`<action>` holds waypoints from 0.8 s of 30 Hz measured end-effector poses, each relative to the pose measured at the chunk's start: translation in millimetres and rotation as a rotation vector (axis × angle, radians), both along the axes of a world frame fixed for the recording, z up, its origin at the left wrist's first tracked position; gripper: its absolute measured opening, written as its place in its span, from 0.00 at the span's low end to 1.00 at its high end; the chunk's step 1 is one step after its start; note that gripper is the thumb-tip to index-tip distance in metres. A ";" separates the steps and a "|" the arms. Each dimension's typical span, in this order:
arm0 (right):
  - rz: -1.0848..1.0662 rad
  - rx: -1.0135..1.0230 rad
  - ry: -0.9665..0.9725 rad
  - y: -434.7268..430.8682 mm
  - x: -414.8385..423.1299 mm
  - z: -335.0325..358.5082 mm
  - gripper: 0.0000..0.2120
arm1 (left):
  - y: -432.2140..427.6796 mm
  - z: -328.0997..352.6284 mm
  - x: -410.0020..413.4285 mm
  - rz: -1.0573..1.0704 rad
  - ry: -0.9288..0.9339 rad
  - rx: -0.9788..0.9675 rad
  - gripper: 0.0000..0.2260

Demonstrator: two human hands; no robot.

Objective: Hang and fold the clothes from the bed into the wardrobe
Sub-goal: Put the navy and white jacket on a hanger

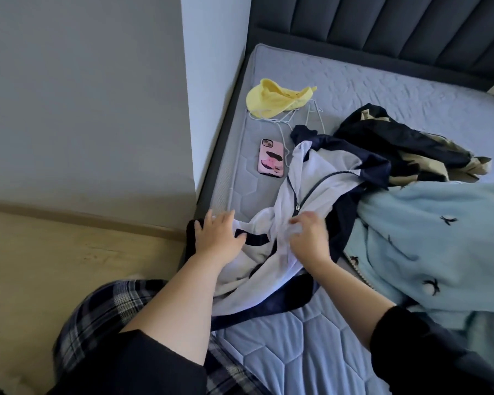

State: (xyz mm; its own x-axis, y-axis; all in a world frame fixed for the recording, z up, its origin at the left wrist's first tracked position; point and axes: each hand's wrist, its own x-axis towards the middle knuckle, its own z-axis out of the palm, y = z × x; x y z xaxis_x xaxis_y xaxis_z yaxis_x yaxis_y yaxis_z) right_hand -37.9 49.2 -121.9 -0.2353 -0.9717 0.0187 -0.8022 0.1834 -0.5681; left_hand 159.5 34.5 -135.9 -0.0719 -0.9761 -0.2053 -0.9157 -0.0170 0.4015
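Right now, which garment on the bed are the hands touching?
The white jacket with navy trim: left hand rests on it, right hand pinches it. The blue fleece, dark jacket and yellow top lie untouched.

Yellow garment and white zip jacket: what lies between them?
White wire hangers, reaching from the yellow garment toward the white zip jacket; head view.

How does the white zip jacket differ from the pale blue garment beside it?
The white jacket has navy trim and a zip; the pale blue garment is fleecy with dark motifs. The left hand rests on the jacket and the right hand pinches it; no hand holds the blue garment. Both lie crumpled on the mattress.
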 end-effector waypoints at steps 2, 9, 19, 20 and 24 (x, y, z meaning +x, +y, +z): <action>-0.286 -0.021 0.048 -8.3 -18.8 -7.8 0.21 | 0.3 -0.9 -0.6 -0.048 0.030 0.089 0.32; -0.567 0.109 -0.512 -48.7 -28.3 -16.9 0.43 | -2.9 14.1 -0.2 -0.015 0.423 0.513 0.19; 0.189 0.269 -0.378 -41.4 1.0 29.7 0.07 | -15.7 1.8 -3.2 0.417 0.841 0.408 0.16; 0.365 0.350 -0.282 -34.2 5.2 36.9 0.08 | -19.5 1.5 -2.3 0.486 0.962 0.445 0.18; 0.798 0.743 -0.240 -18.2 12.6 54.2 0.14 | -24.7 -0.2 3.2 0.630 1.287 0.594 0.18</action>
